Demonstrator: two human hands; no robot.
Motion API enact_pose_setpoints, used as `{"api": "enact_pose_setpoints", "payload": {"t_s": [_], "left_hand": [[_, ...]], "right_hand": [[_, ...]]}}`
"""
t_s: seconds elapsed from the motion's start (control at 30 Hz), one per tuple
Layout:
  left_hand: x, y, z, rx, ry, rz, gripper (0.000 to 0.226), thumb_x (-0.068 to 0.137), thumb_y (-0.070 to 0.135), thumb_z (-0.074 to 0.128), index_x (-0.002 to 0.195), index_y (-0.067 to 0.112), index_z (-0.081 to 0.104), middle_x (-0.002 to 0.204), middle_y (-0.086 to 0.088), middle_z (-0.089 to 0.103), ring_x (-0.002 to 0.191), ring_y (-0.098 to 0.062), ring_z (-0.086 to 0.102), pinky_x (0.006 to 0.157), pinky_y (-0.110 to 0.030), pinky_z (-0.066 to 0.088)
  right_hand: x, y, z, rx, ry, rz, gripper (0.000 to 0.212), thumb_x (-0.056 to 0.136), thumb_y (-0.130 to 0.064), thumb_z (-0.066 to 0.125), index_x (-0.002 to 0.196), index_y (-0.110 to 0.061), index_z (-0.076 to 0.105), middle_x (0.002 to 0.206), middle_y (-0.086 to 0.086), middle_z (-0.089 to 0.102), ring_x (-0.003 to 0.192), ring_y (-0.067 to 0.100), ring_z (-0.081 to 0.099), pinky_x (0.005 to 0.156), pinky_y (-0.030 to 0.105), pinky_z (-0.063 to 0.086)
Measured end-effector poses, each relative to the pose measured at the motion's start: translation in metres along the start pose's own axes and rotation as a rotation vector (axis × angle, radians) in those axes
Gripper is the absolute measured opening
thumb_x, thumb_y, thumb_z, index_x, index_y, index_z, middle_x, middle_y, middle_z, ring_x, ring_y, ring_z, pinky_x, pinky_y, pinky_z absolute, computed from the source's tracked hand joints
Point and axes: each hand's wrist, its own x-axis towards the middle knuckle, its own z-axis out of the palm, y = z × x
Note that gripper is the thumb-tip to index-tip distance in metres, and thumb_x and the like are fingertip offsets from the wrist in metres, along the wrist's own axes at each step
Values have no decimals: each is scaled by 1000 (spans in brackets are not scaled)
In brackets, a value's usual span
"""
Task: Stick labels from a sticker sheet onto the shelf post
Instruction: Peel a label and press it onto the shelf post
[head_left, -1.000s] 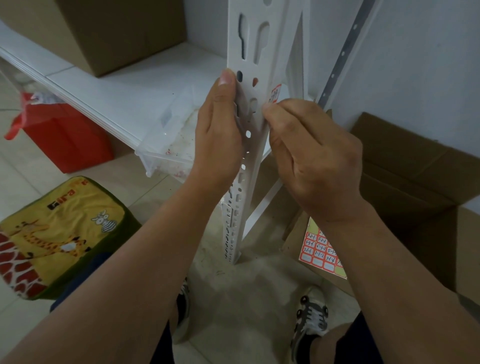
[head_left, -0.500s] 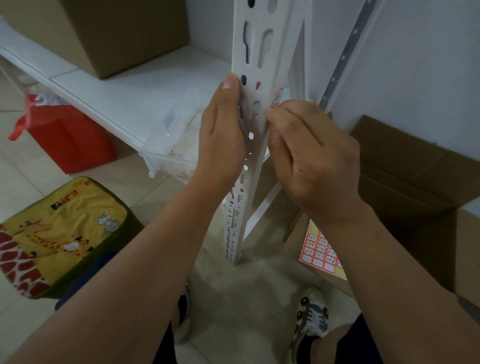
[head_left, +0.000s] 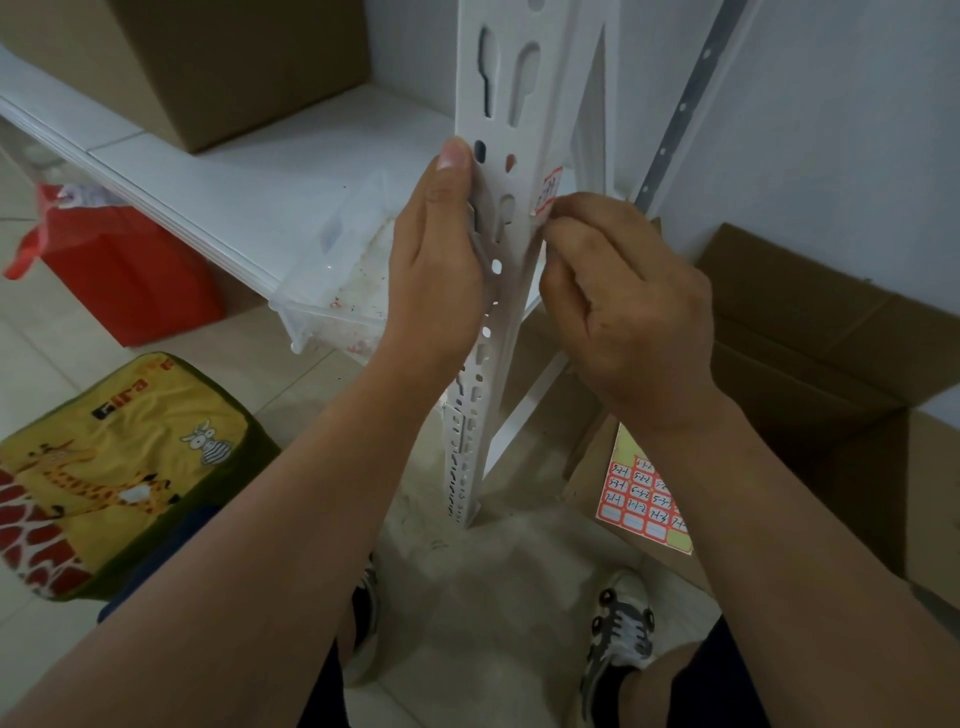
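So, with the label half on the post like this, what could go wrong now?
1. The label sits on the shelf post's corner edge; it may crease or stick crooked.
2. The right hand covers its lower end, so the alignment is hard to see.
3. The left hand lies over slotted holes whose edges might scrape it.

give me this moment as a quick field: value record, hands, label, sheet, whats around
left hand: left hand lies flat along the left side of the shelf post, fingers straight
right hand: right hand has fingertips at the lower edge of the label
label: red-bordered, on the post's right edge
sticker sheet: sticker sheet lies on the cardboard box, partly hidden by the right forearm
nearby: clear plastic bin on the white shelf; giraffe cushion on the floor
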Motion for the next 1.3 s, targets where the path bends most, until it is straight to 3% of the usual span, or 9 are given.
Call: {"api": "enact_pose_setpoints", "payload": {"t_s": [0.13,0.23,0.43,0.63,0.8,0.9,1.07,1.17,1.3], "left_hand": [[1,0,-2,34,-15,8,36,105,35,30,99,20,62,106,-9,70,102,-14,67,94,-28,54],[1,0,-2,34,-22,-2,37,102,39,30,103,20,62,110,-11,70,104,-15,67,98,-33,53],[-1,4,-1,-12,-21,-31,37,108,32,29,99,23,64,99,3,71,95,-3,68,81,-16,51],[0,2,0,-5,-2,-29,37,107,34,31,94,24,64,97,1,70,92,-3,66,82,-18,51],[1,-2,0,-13,-7,-19,38,106,36,31,101,17,63,108,-16,69,96,-8,66,86,-21,52],[0,-4,1,-7,-4,-22,38,105,39,31,99,18,62,101,-11,68,90,-7,64,84,-18,52],[0,-5,1,-17,-39,10,36,101,41,31,97,21,60,102,-11,64,93,-11,62,88,-25,51],[-1,-5,2,-20,-27,20,36,104,38,30,94,25,62,97,-2,66,90,-4,65,86,-21,52],[-1,-6,3,-12,-13,16,38,100,42,31,98,24,64,102,-4,69,99,-11,67,95,-31,52]], "right_hand": [[3,-7,-1,208,75,231,19,96,-9,56,102,4,69,97,14,71,91,18,65,83,19,51],[8,-13,-3,296,108,295,17,94,-5,57,102,5,67,95,16,69,89,19,64,80,17,51],[12,-20,1,333,169,359,13,92,-2,61,99,5,69,91,14,70,86,18,65,78,20,52],[10,-19,1,276,176,279,12,91,-1,63,99,5,70,91,15,71,86,19,67,79,24,54],[10,-17,3,248,167,246,11,91,0,64,98,5,71,91,14,72,86,18,66,78,23,54],[9,-16,3,237,162,225,12,91,0,62,98,5,71,91,15,71,85,19,66,78,23,54],[9,-16,3,237,151,223,14,92,-2,60,98,6,70,91,16,71,87,19,65,82,21,52],[9,-16,2,239,149,229,13,92,-2,61,98,5,70,92,15,71,88,18,65,82,20,52],[9,-16,2,250,149,231,13,92,0,60,97,5,70,91,15,71,87,18,63,81,20,50]]}}
